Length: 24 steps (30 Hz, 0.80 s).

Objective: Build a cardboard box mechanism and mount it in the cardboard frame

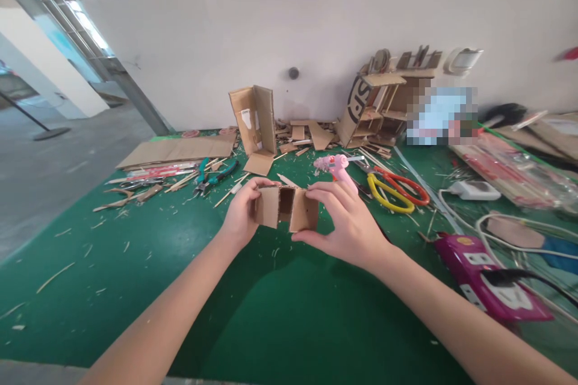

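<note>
Between my two hands a small cardboard box (304, 212) with two front flaps is held just above the green table. My left hand (242, 212) grips its left side, thumb and fingers closed on the edge. On the other side my right hand (350, 222) pinches the right flap, fingers on the top edge and thumb at the bottom. A dark gap shows between the flaps, which stand slightly apart. Just behind the right hand lies a pink glue gun (341, 171), partly hidden by the fingers.
Scissors with yellow and red handles (397, 189) lie right of the glue gun; teal-handled pliers (214, 175) lie at left. Behind stand a folded cardboard piece (253, 120) and a cardboard shelf (374, 105). A magenta power strip (490, 277) with cables sits at right. Wood scraps litter the green tabletop (271, 325).
</note>
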Each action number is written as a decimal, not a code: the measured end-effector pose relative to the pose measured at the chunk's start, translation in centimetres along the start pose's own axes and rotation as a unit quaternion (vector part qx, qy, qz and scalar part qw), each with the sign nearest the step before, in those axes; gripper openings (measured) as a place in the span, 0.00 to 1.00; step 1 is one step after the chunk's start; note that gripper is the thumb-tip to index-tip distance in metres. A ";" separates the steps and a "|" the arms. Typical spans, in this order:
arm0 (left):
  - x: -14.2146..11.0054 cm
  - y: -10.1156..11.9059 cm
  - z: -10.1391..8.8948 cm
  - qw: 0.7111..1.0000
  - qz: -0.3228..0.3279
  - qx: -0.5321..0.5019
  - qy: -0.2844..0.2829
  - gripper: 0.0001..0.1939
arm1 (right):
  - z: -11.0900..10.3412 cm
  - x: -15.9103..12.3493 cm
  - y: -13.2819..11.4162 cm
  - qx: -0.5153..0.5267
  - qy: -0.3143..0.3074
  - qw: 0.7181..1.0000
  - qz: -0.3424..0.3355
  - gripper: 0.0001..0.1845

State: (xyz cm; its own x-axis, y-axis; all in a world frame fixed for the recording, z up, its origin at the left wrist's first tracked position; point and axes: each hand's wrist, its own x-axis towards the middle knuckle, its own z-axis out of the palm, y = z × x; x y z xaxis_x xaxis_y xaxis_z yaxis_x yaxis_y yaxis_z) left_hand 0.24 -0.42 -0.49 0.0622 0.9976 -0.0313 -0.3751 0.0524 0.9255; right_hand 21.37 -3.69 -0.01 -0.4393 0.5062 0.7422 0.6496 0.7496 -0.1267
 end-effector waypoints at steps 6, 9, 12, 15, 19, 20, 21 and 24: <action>-0.2 -0.1 0.0 0.999 -0.004 0.021 -0.027 0.13 | -0.2 0.2 -0.3 -0.031 0.001 0.999 -0.024 0.30; -0.1 -0.3 0.0 0.999 0.002 0.028 -0.034 0.13 | -0.1 0.2 -0.3 -0.037 0.001 0.999 -0.025 0.31; 0.0 -0.4 0.0 0.999 0.004 0.030 -0.039 0.12 | 0.1 0.2 -0.4 -0.040 -0.006 0.999 -0.019 0.32; 0.0 -0.3 0.0 0.999 -0.001 0.031 -0.043 0.12 | 0.2 0.1 -0.4 -0.038 -0.016 0.999 -0.007 0.32; -0.1 -0.2 0.0 0.998 0.001 0.036 -0.044 0.12 | 0.2 0.1 -0.4 -0.035 -0.021 0.999 0.002 0.32; -0.1 -0.2 0.0 0.998 0.000 0.037 -0.044 0.12 | 0.3 0.1 -0.4 -0.034 -0.021 0.999 0.002 0.32; -0.2 -0.2 0.1 0.998 0.000 0.038 -0.046 0.11 | 0.3 0.1 -0.4 -0.034 -0.022 0.999 0.001 0.32; -0.2 -0.2 0.1 0.998 0.004 0.040 -0.051 0.11 | 0.4 0.0 -0.4 -0.035 -0.028 0.999 0.002 0.32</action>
State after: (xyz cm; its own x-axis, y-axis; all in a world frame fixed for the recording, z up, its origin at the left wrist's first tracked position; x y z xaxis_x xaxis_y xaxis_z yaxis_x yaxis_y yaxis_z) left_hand 0.44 -0.61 -0.63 0.1557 0.9877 0.0112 -0.3020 0.0368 0.9526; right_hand 20.85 -3.80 -0.19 -0.4700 0.5331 0.7035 0.6923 0.7171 -0.0809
